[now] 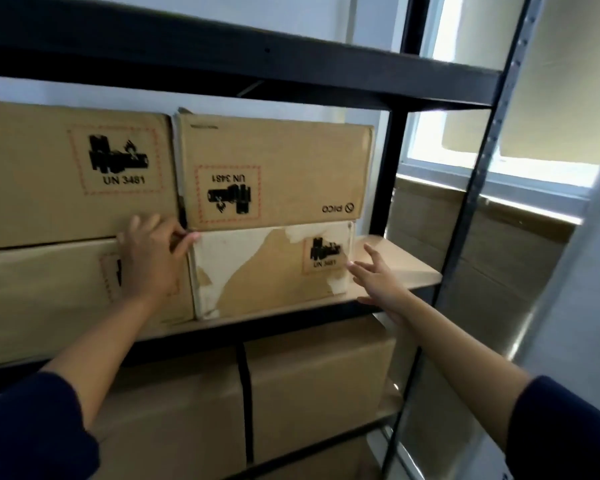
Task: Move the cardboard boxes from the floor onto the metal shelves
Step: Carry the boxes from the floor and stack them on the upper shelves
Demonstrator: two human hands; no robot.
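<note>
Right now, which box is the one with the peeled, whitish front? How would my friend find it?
Look at the black metal shelf with four boxes in two stacks. In the right stack, it is the bottom box, between the two hands, left hand and right hand. Only this one has a torn, whitish front; the box above it has its label upside down.

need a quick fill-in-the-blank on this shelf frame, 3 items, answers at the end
1. The label on the upper right box is printed ____.
2. The torn box lies directly ____ the upper right box.
3. The right hand, by the torn box's right end, has its fingers ____.

Answers: upside down; under; straight
</note>
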